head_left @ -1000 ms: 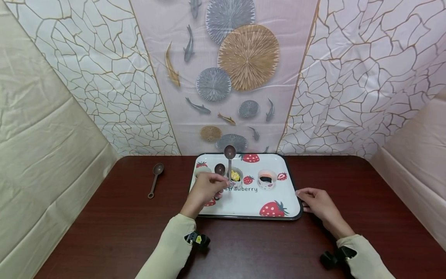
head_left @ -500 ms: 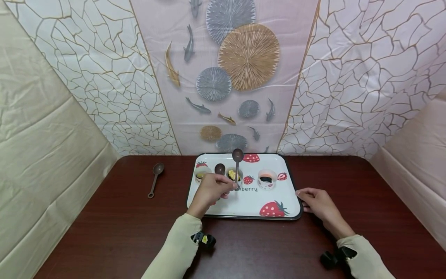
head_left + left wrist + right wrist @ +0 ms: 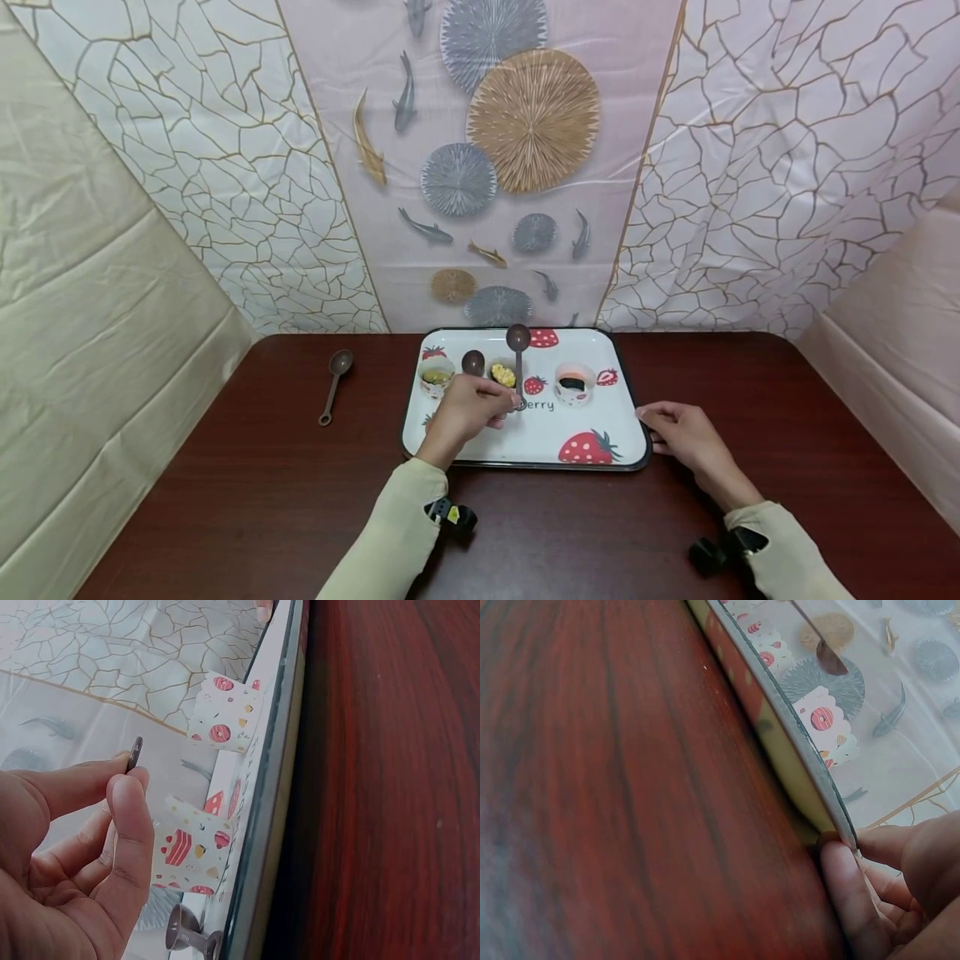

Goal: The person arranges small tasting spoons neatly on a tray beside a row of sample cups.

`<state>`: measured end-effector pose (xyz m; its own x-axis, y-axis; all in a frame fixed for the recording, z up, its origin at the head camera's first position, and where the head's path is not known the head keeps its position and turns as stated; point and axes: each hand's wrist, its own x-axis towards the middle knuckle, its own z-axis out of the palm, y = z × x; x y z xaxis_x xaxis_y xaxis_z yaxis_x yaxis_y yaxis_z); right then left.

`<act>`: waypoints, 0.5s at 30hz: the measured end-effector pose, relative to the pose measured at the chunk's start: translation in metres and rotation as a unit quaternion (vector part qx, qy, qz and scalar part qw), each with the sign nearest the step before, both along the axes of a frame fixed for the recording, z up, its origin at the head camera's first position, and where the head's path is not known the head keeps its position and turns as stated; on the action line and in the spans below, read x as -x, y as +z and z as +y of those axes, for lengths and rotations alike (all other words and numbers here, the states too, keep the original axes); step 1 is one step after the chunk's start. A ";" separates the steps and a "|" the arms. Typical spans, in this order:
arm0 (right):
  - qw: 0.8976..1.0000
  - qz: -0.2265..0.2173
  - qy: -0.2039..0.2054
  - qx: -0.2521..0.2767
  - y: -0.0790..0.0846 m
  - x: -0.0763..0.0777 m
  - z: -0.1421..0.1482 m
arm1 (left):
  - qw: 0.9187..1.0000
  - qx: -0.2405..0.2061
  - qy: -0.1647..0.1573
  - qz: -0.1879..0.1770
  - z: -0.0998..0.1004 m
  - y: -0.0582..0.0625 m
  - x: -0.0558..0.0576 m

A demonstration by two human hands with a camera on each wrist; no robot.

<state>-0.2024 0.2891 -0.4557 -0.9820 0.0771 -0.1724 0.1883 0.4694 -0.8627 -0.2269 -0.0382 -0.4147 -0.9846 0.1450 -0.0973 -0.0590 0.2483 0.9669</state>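
My left hand (image 3: 474,410) pinches the end of a dark brown measuring spoon's (image 3: 518,354) handle between thumb and fingers. The spoon's bowl is raised over the back of a white strawberry-print tray (image 3: 525,446). Right beside it, a paper cup holding yellow bits (image 3: 503,375) is partly covered by the hand. A cup of greenish-yellow contents (image 3: 435,377) stands at the tray's left, and a cup with dark contents (image 3: 574,386) at its right. On the tray, a second brown spoon (image 3: 473,363) shows only its bowl from above. My right hand (image 3: 690,437) grips the tray's right rim with thumb and fingers.
A third brown spoon (image 3: 335,387) lies on the dark red wooden table (image 3: 225,492), left of the tray. Behind the table hangs a patterned cloth (image 3: 465,242), close to the tray's far edge. Beige cloth panels (image 3: 112,333) flank the sides.
My left hand has moved right with its spoon, from left of the middle cup to its right side. The left cup has come into fuller view. My right hand stays on the rim.
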 end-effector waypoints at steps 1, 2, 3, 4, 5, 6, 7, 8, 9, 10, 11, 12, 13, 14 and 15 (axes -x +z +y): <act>1.000 0.000 0.000 0.000 0.000 0.000 0.000 | 1.000 0.000 0.000 0.000 0.001 0.000 0.000; 1.000 0.000 -0.001 -0.001 0.000 0.000 0.000 | 1.000 -0.001 0.000 0.001 0.003 0.000 0.000; 1.000 0.000 0.000 -0.001 0.000 0.000 0.001 | 1.000 -0.001 0.000 0.001 0.005 0.000 0.000; 1.000 -0.001 0.000 -0.001 0.000 0.001 0.001 | 1.000 0.003 0.000 0.002 0.006 0.000 0.000; 1.000 0.000 0.000 -0.001 0.000 0.001 0.001 | 1.000 0.007 0.001 0.001 0.007 -0.001 0.000; 1.000 -0.001 0.000 0.000 0.000 0.001 0.001 | 1.000 0.010 0.002 0.001 0.008 -0.001 0.000; 1.000 -0.001 0.001 0.001 0.000 0.001 0.001 | 1.000 0.015 0.004 0.001 0.009 -0.001 0.000; 1.000 0.000 0.001 0.000 0.000 0.001 0.001 | 1.000 0.022 0.004 0.003 0.010 -0.002 -0.001; 1.000 0.000 0.002 0.000 0.000 0.001 0.001 | 0.999 0.032 0.004 0.007 0.011 -0.003 -0.001; 1.000 0.000 0.002 0.000 0.000 0.001 0.001 | 0.999 0.043 0.004 0.012 0.012 -0.004 -0.001; 1.000 0.001 0.002 0.000 0.000 0.001 0.001 | 0.999 0.050 0.005 0.015 0.013 -0.004 -0.002; 1.000 0.000 0.002 0.000 0.000 0.001 0.001 | 0.998 0.060 0.005 0.020 0.014 -0.006 -0.002; 1.000 0.000 0.002 -0.001 0.000 0.001 0.001 | 0.997 0.071 0.005 0.023 0.014 -0.006 -0.002; 1.000 -0.001 0.002 -0.001 0.000 0.001 0.001 | 0.996 0.080 0.006 0.025 0.015 -0.007 -0.002; 1.000 -0.002 0.002 0.001 0.000 0.001 0.001 | 0.996 0.091 0.008 0.025 0.016 -0.007 -0.002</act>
